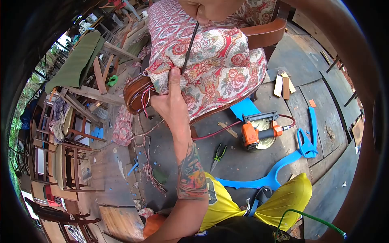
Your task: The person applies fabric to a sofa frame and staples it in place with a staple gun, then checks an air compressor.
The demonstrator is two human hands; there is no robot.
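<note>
A floral upholstery fabric (227,60) in red, cream and grey covers the seat of a wooden armchair. My left hand (172,101) is closed on the fabric's edge beside the curved wooden armrest (133,93), its thumb pressed upward against the cloth. Loose red and white threads (144,101) hang from that edge. My right hand (212,10), partly cut off at the top, grips a long thin dark rod (190,47). The rod slants down to the fabric near my left thumb; its tip is hidden there.
An orange and black staple gun (257,131) with a red hose lies on the floor. Near it are green-handled pliers (219,156), blue strips (279,166) and wood offcuts (285,87). Stacked chair frames (67,162) and a green cushion (75,60) stand at the left.
</note>
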